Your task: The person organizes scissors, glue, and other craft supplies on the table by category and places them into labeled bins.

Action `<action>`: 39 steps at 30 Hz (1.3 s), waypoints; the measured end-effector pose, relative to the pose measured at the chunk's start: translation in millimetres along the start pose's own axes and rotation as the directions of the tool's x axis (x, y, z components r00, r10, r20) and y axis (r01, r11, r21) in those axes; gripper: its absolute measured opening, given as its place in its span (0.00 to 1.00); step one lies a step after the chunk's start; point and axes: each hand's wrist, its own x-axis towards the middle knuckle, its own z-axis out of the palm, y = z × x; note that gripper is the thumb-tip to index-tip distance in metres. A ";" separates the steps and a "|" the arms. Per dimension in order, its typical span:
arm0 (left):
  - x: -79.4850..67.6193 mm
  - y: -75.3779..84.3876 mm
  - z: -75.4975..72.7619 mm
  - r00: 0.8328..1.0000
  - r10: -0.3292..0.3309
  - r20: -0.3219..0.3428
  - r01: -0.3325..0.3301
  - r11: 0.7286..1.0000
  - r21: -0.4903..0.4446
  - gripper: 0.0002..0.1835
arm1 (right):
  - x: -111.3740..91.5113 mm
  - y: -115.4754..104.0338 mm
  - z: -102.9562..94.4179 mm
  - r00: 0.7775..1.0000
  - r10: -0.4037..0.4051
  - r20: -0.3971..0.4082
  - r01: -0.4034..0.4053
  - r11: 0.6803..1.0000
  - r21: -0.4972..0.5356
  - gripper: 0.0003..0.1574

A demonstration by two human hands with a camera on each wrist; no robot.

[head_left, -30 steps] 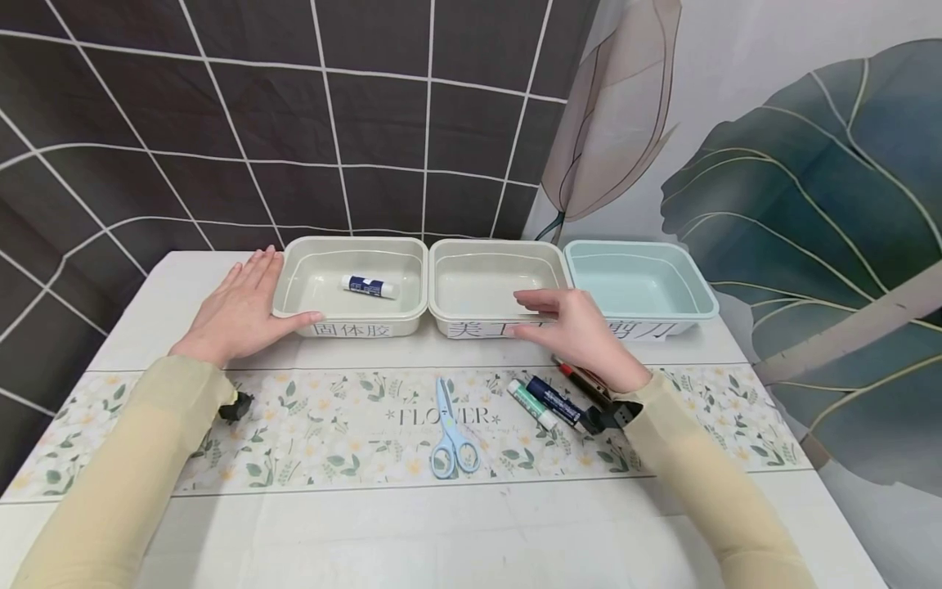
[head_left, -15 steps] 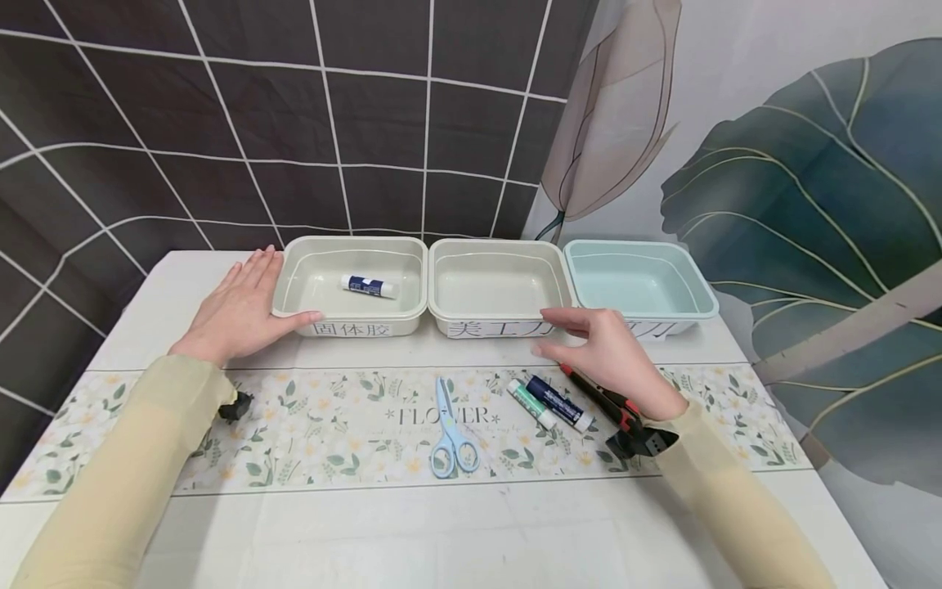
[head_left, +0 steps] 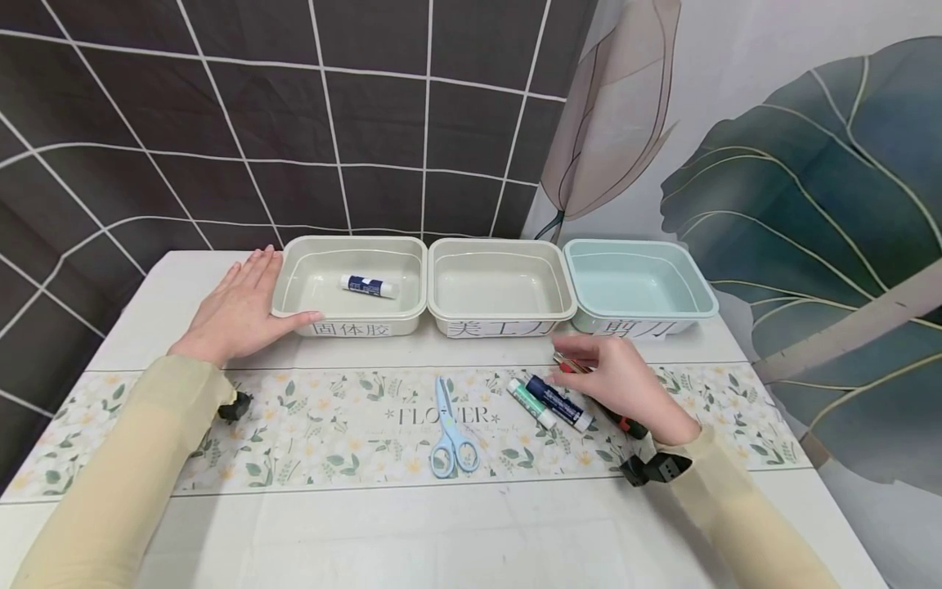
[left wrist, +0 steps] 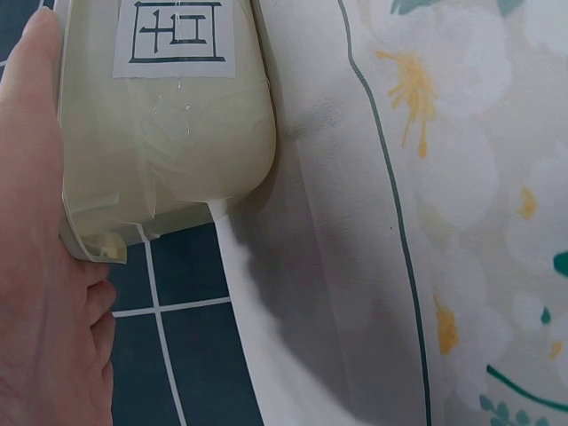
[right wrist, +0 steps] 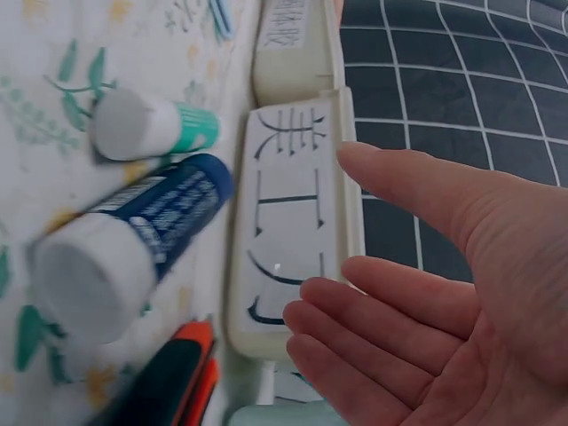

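My left hand (head_left: 239, 315) rests against the left end of the cream bin (head_left: 352, 327), its thumb on the front rim and its fingers straight along the side. A navy-and-white glue stick (head_left: 368, 286) lies inside. Just over a red-and-black utility knife (head_left: 634, 426) hovers my right hand (head_left: 621, 380), thumb apart from the fingers and holding nothing; it partly hides the knife. Left of the knife lie a navy glue stick (head_left: 559, 403) and a smaller green-and-white glue stick (head_left: 532, 403). The right wrist view shows both the navy stick (right wrist: 133, 240) and the knife (right wrist: 173, 377) beside the hand.
A second cream bin (head_left: 500, 315) and a pale blue bin (head_left: 640, 315) continue the row, all with paper labels in front. Light blue scissors (head_left: 449, 433) lie on the flowered strip of the table. A dark gridded cloth (head_left: 383, 123) hangs behind.
My right hand has moved back from the middle bin's front, down and to the right, to over the utility knife. The left hand stays at its bin.
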 end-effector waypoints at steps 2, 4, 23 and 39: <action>0.1 0.0 0.1 1.000 0.001 -0.002 -0.001 1.000 0.000 0.64 | -3.3 2.8 2.2 1.000 0.018 0.010 -0.018 1.000 -0.005 0.34; 0.2 -0.2 0.2 1.000 0.001 -0.003 -0.001 1.000 0.000 0.64 | -6.2 5.6 4.7 0.999 0.038 0.023 -0.038 0.999 -0.001 0.34; -0.4 -0.3 0.4 1.000 -0.002 -0.005 0.002 1.000 -0.008 0.64 | -26.3 21.4 22.6 0.988 0.136 0.075 -0.135 0.991 -0.026 0.24; 0.5 -0.2 0.3 1.000 -0.002 0.005 0.002 1.000 -0.006 0.65 | -27.2 19.3 24.5 0.987 0.136 0.081 -0.131 0.990 -0.057 0.19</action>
